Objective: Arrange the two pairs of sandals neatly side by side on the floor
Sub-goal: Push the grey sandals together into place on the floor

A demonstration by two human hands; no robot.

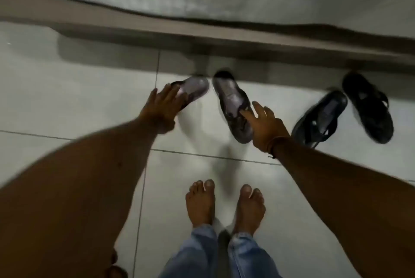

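Observation:
Two pairs of sandals lie on the white tiled floor (78,102) near the wall. The greyish pair is in the middle. My left hand (160,109) lies over the rear of the left grey sandal (195,89), fingers on top and thumb below, and that sandal points up and to the right. My right hand (265,127) has its fingers spread, the index fingertip touching the strap area of the right grey sandal (231,100). The black pair sits apart at the right: one black sandal (323,116) is angled and the other black sandal (368,109) is beyond it. The view is motion-blurred.
A brown skirting board (202,37) runs along the white wall at the top. My bare feet (199,203) in blue jeans stand on the tiles below the sandals. Open floor lies to the left of the grey pair.

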